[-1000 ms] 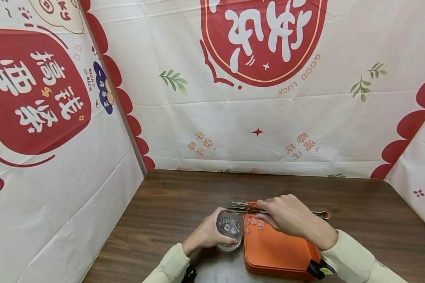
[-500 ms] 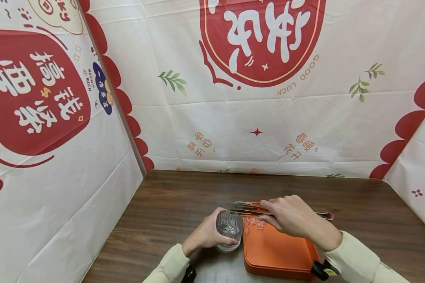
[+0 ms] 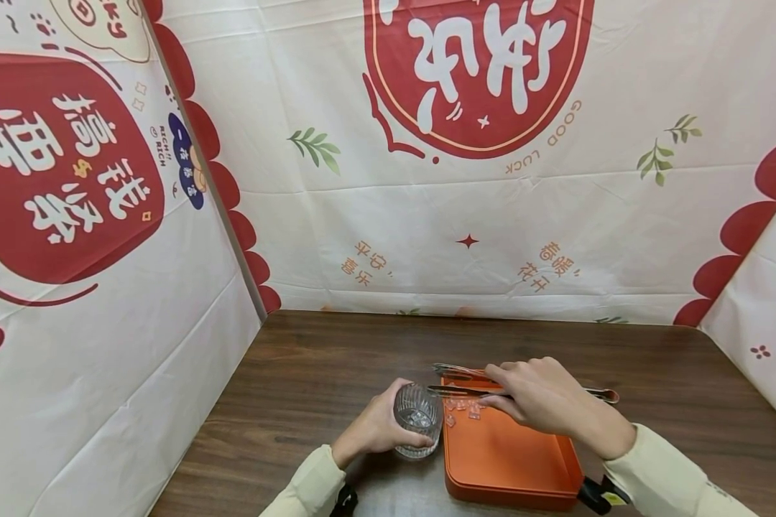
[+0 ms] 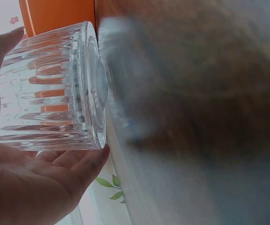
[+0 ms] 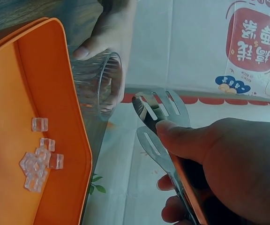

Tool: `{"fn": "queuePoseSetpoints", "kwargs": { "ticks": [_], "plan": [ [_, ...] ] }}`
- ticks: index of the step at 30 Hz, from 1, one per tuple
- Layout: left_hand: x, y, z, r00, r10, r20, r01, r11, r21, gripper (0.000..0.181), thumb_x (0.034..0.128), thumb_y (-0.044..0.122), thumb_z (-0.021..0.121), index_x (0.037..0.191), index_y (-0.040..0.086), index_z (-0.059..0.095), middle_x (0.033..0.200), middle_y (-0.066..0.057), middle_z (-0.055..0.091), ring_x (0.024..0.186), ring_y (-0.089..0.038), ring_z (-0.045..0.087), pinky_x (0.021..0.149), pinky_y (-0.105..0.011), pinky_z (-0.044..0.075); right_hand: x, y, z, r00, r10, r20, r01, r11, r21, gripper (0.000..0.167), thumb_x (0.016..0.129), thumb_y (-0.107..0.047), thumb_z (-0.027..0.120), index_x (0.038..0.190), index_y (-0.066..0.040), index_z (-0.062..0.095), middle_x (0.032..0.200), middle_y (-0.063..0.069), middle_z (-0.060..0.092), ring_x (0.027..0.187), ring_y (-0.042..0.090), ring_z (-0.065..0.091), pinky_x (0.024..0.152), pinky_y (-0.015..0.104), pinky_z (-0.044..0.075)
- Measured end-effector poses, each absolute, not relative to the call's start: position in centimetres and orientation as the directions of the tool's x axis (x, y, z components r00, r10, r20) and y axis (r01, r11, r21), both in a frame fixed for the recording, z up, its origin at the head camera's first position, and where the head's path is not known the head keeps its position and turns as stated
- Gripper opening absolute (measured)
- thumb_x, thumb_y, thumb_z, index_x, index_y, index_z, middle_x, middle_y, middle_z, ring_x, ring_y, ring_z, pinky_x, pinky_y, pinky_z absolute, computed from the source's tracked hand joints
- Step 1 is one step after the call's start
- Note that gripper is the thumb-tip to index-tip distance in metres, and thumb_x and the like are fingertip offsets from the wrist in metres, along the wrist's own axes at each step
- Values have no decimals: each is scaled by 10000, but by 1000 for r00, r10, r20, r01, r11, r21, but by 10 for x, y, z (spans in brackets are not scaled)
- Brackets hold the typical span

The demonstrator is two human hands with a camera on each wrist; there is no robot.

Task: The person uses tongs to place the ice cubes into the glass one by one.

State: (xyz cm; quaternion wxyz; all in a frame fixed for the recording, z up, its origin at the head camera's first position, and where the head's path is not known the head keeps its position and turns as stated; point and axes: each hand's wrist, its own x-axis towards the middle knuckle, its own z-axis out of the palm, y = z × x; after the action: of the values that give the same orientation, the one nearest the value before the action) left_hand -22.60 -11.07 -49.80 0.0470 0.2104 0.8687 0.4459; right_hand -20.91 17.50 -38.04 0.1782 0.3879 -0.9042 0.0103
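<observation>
A clear ribbed glass (image 3: 419, 413) stands left of the orange tray (image 3: 511, 463), and my left hand (image 3: 376, 429) grips its side. Through its mouth, clear pieces show at the bottom. In the left wrist view the thumb and fingers wrap the ribbed wall (image 4: 55, 93). My right hand (image 3: 546, 393) holds metal tongs (image 3: 458, 392) over the tray's far left corner, close to the glass rim. Their slotted tips (image 5: 175, 110) are spread, with nothing between them. Several clear cubes (image 5: 40, 161) lie together in the tray's corner.
Brown wood-grain table (image 3: 284, 402) lies under everything. White printed cloth (image 3: 465, 215) hangs behind it and along the sides. A black strap with a yellow label (image 3: 604, 495) sits by the right sleeve, at the tray's near right corner.
My right hand and the tongs have moved rightward, away from over the glass, and the tong arms have spread wider. The left hand and glass have stayed put.
</observation>
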Motion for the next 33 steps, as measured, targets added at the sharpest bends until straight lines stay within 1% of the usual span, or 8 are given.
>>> {"fn": "queuePoseSetpoints", "kwargs": {
  "ticks": [4, 7, 11, 15, 24, 29, 33],
  "plan": [
    [-226, -110, -497, -908, 405, 105, 323, 518, 792, 833, 599, 328, 953, 1280, 160, 503, 1098, -51, 666, 970, -196, 653, 823, -273, 515, -209, 179, -381, -643, -694, 324, -700, 704, 118, 329, 905, -506, 652, 847, -203, 538, 626, -140, 440, 442, 25, 353, 423, 228, 269],
    [-226, -110, -497, -908, 405, 105, 323, 518, 792, 836, 602, 333, 952, 1283, 156, 500, 1104, -56, 663, 974, -200, 653, 822, -273, 515, -209, 181, -382, -649, -692, 316, -697, 708, 118, 336, 905, -522, 645, 853, -205, 545, 632, -134, 445, 441, 31, 356, 422, 231, 273],
    [-226, -111, -497, -907, 407, 107, 324, 515, 793, 840, 604, 336, 951, 1288, 155, 497, 1108, -62, 663, 975, -203, 653, 824, -279, 519, -210, 184, -383, -658, -686, 310, -689, 715, 121, 341, 909, -535, 633, 880, -202, 567, 643, -132, 453, 445, 41, 374, 419, 244, 286],
    [-227, -110, -497, -907, 407, 111, 328, 516, 791, 830, 604, 330, 951, 1279, 155, 501, 1102, -59, 666, 974, -204, 654, 831, -285, 518, -209, 188, -383, -667, -682, 299, -684, 720, 116, 321, 900, -505, 660, 914, -192, 589, 653, -127, 468, 445, 41, 371, 417, 243, 288],
    [-226, -111, -498, -912, 400, 94, 314, 530, 788, 841, 603, 353, 945, 1288, 170, 492, 1097, -45, 666, 958, -161, 647, 817, -267, 513, -208, 199, -390, -709, -655, 261, -653, 750, 107, 381, 888, -534, 660, 987, -168, 626, 697, -101, 520, 447, 43, 367, 413, 242, 298],
    [-227, -111, -498, -910, 402, 101, 319, 526, 789, 841, 602, 353, 946, 1285, 162, 495, 1092, -46, 668, 950, -159, 648, 812, -269, 517, -209, 204, -394, -741, -632, 226, -628, 772, 102, 445, 886, -592, 624, 1022, -168, 641, 748, -94, 580, 467, 53, 423, 424, 252, 339],
    [-227, -111, -499, -912, 400, 95, 314, 529, 789, 845, 598, 362, 947, 1287, 170, 496, 1094, -35, 667, 953, -150, 646, 816, -265, 515, -211, 208, -400, -774, -610, 173, -606, 791, 80, 473, 874, -594, 634, 1048, -156, 657, 827, -59, 655, 508, 87, 504, 449, 276, 404]
  ]
}}
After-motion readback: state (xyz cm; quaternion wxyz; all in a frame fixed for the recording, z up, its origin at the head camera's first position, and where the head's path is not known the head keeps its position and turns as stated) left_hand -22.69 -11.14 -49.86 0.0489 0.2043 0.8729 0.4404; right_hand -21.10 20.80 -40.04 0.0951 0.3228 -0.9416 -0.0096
